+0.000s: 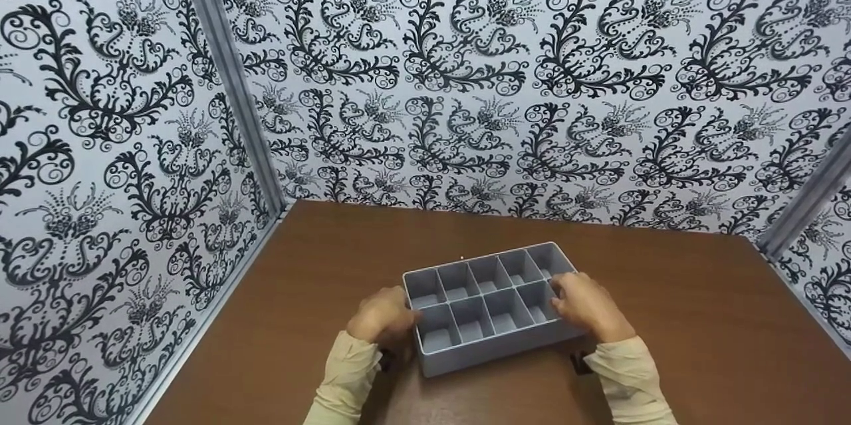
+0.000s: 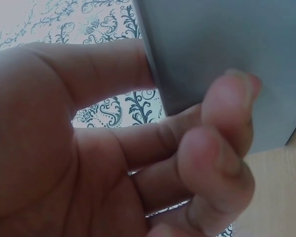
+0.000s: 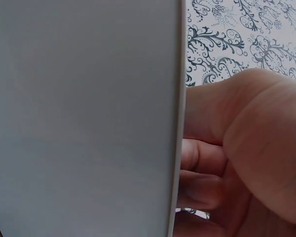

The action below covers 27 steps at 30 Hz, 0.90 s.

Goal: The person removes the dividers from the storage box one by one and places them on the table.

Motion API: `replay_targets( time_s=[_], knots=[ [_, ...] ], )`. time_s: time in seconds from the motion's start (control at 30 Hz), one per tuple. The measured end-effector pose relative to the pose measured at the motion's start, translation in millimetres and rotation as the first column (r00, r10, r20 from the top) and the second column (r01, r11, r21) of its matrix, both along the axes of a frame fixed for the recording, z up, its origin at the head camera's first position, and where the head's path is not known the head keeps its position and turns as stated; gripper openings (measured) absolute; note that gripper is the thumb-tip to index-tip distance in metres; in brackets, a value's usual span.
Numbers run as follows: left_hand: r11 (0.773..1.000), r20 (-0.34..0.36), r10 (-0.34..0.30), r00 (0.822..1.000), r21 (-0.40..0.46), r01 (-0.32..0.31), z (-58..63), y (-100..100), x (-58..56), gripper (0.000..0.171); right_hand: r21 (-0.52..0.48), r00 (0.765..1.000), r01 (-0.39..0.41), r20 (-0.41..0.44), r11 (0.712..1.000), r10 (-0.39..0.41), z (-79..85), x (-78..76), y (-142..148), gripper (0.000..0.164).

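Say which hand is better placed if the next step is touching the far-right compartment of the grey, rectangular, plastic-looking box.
Right, probably: the right hand grips the right end of the box, close to that compartment, while the left hand holds the opposite end.

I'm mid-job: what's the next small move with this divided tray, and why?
I'd probably swing the right end of the gray divided tray slightly away from the patterned back wall. In the head view the tray looks skewed, right end nearer that wall, and the left grip and right grip hold opposite ends, so a small turn seems manageable.
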State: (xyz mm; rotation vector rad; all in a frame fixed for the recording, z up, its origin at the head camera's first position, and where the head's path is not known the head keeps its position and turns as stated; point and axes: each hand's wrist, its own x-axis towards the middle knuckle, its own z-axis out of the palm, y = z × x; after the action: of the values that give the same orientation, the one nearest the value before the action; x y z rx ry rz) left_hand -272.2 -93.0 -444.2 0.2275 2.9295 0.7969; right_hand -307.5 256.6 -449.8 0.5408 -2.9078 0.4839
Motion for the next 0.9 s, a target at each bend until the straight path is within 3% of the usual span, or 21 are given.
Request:
replay_targets(
  time_s=[0.2, 0.43, 0.9],
  knots=[
    [1.0, 0.01, 0.021, 1.0, -0.016, -0.02, -1.0, 2.3, -1.2, 0.027, 0.037, 1.0, 0.03, -0.006, 0.999, -0.03, -1.2, 1.0, 0.0, 0.008],
    [0.995, 0.038, 0.074, 0.997, -0.069, -0.071, -2.9, 6.8, -5.8, 0.06, 0.037, 0.998, 0.011, -0.065, 0.999, -0.008, -2.0, 1.3, 0.6, 0.018],
    [0.995, 0.026, 0.095, 0.995, -0.043, -0.093, -6.2, 5.7, -8.1, 0.055, 0.025, 0.997, -0.002, -0.071, 1.0, 0.004, 0.1, 1.5, 0.6, 0.013]
  ],
)
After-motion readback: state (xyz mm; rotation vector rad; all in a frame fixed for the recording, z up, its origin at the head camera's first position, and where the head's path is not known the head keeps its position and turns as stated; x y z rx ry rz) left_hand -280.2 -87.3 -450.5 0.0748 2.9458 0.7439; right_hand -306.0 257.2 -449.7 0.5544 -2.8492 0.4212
